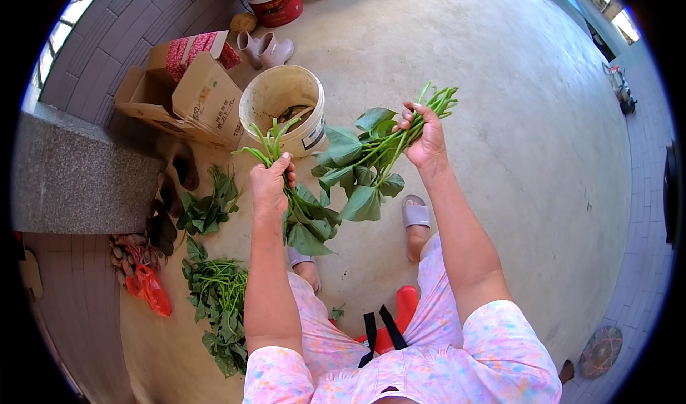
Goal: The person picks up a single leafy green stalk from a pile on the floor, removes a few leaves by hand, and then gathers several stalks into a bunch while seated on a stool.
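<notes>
My left hand (272, 183) grips a small bunch of leafy green stems (311, 219), its cut ends pointing up near the bucket's rim and its leaves hanging toward my foot. In my right hand (423, 136) is a fuller bunch of long-stalked green leaves (360, 154), stem ends up to the right, leaves spreading down to the left. Just beyond the left hand stands a dirty white plastic bucket (316, 95) with some brownish matter inside. On the floor to the left lie a small heap of leaves (206, 208) and a larger pile of leafy stems (222, 291).
Left of the bucket sits an open cardboard box (209, 101), with rubber boots (274, 50) and a red paint bucket (276, 7) behind. Dark shoes (185, 165) line a stone block (80, 173). A red plastic bag (150, 291) lies by reddish tubers (126, 251).
</notes>
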`<action>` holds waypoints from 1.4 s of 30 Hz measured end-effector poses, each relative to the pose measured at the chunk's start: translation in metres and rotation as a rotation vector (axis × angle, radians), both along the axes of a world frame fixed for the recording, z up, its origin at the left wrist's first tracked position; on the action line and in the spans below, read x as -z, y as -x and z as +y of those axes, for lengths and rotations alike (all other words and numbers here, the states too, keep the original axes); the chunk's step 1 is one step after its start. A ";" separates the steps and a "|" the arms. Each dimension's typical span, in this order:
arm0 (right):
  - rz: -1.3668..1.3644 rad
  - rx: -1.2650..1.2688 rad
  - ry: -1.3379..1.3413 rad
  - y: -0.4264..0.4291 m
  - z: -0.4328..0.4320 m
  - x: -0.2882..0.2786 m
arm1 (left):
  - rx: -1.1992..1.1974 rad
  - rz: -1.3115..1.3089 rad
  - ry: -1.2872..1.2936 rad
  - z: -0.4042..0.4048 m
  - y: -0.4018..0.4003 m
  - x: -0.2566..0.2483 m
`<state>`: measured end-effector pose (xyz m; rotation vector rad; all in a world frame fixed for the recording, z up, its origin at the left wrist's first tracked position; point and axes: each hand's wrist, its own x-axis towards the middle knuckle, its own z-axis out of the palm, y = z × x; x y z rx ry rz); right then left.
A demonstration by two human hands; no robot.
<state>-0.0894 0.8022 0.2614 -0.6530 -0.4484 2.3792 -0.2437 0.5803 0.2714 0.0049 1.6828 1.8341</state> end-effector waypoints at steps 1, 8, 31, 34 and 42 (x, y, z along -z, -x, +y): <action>0.000 0.000 0.000 0.000 0.001 0.002 | 0.000 0.000 0.000 0.000 0.001 0.001; 0.013 0.090 0.096 -0.003 0.006 0.001 | 0.007 0.002 0.013 0.001 0.000 0.000; 0.224 0.467 0.649 -0.034 0.054 0.029 | -0.051 -0.103 -0.092 -0.002 0.005 0.000; 0.711 0.236 0.876 -0.047 0.077 0.052 | -0.077 -0.106 -0.079 0.003 0.003 -0.001; 1.138 -0.057 0.710 -0.047 0.058 0.025 | -0.058 -0.077 -0.078 0.003 0.004 -0.002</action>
